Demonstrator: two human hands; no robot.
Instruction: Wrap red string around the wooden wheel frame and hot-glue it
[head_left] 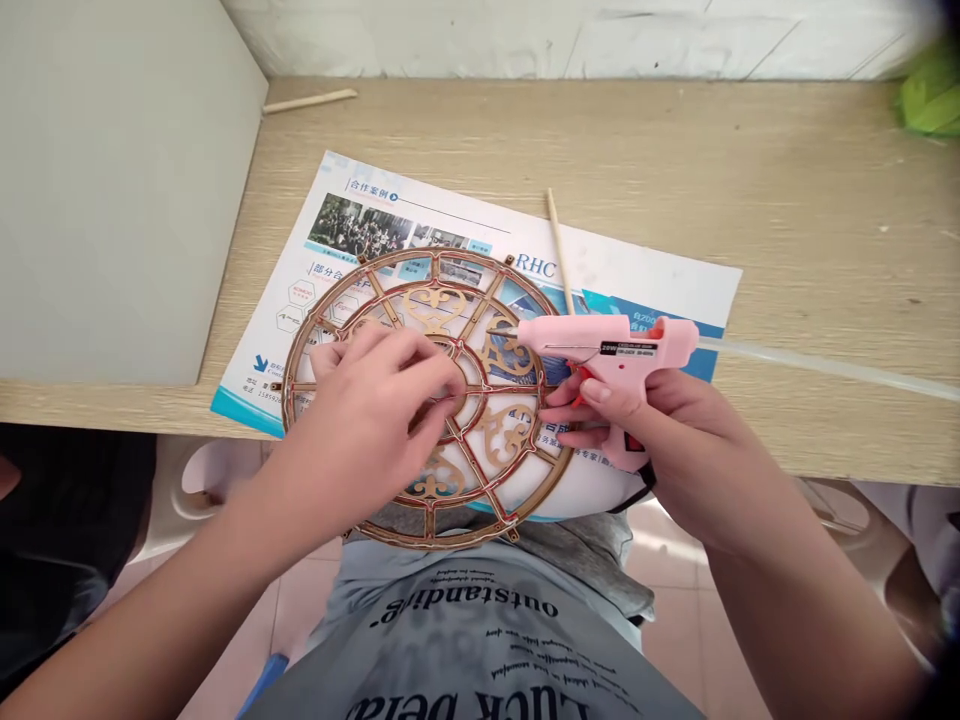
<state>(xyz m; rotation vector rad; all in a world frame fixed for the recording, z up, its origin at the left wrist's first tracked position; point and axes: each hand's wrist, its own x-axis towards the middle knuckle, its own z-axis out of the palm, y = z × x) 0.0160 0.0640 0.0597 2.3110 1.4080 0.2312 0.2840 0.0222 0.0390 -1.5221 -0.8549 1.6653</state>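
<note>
A round lattice wheel of thin tan wood (501, 432), its spokes and rings traced with red lines, lies under both hands, low in the middle of the frame, overhanging the desk's front edge. The left hand (367, 425) is on it, fingers pinched at the hub and hiding the centre, so the exact grip is hard to make out. The right hand (660, 440) is closed around a pink plastic glue gun (611, 348), its nozzle above the wheel's right side. Its fingertips (596, 392) are at the rim; whether they touch it, I cannot tell. A long clear glue stick (825, 362) runs from the gun's back and is cut off at the right edge. Beneath the wheel lies a blue-and-white printed flyer (420, 215) on a pale wooden desk (750, 180); a thin wooden stick (559, 245) rests on the flyer just above the gun.
</note>
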